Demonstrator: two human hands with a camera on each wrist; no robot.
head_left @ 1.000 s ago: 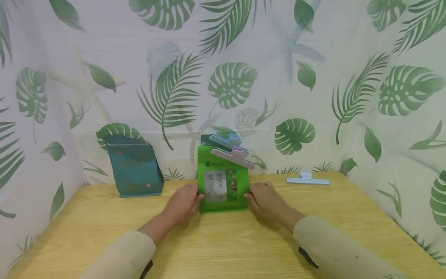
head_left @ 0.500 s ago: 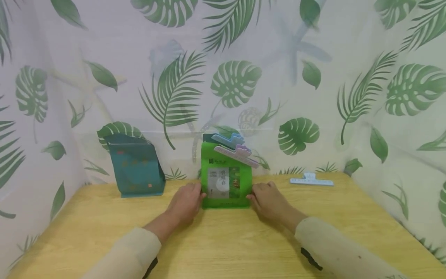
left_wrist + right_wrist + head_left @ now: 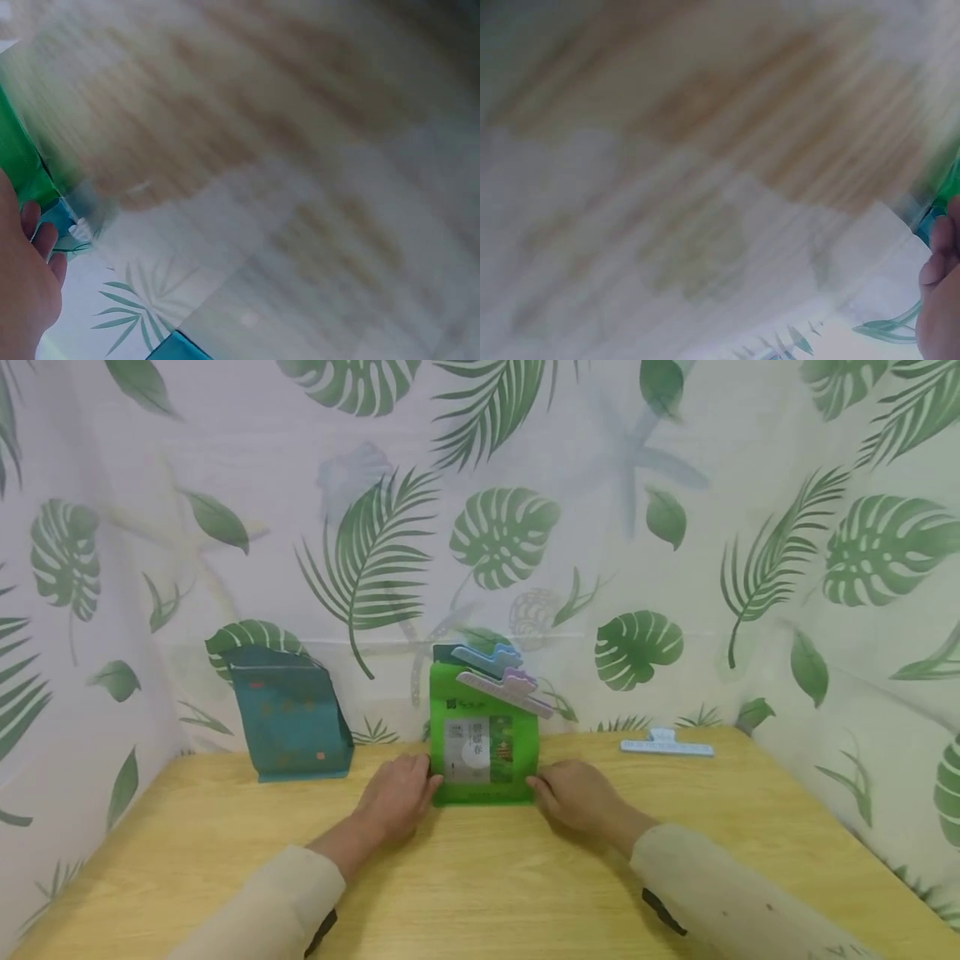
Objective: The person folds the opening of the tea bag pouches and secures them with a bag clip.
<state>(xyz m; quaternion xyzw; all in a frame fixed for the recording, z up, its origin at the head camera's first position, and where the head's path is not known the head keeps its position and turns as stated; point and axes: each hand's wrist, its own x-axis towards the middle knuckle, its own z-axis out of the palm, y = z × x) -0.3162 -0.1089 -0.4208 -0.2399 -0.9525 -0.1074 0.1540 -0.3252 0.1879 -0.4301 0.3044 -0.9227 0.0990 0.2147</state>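
Note:
An upright bright green tea bag [image 3: 523, 752] with a printed label stands on the table, its top fold crossed by a tilted pink-purple sealing clip [image 3: 506, 693]. Behind it, a dark teal bag [image 3: 444, 653] shows only its top, with a light blue sealing clip [image 3: 487, 660] across it. My left hand [image 3: 397, 797] grips the green bag's lower left side, thumb at the front. On the opposite side my right hand [image 3: 577, 793] holds the lower right edge the same way. In the wrist views, parts of the left hand [image 3: 30, 277] and right hand [image 3: 941, 292] show beside green.
A teal bag [image 3: 292, 718] without a visible clip stands at the back left of the wooden table [image 3: 480, 885]. Another pale blue sealing clip [image 3: 666, 745] lies at the back right. A leaf-patterned cloth [image 3: 517, 452] rises behind the table.
Both hands have moved the green tea bag slightly away from me, toward the teal bag behind it. The grip on its sides stays. The other bag and the loose clip have not moved.

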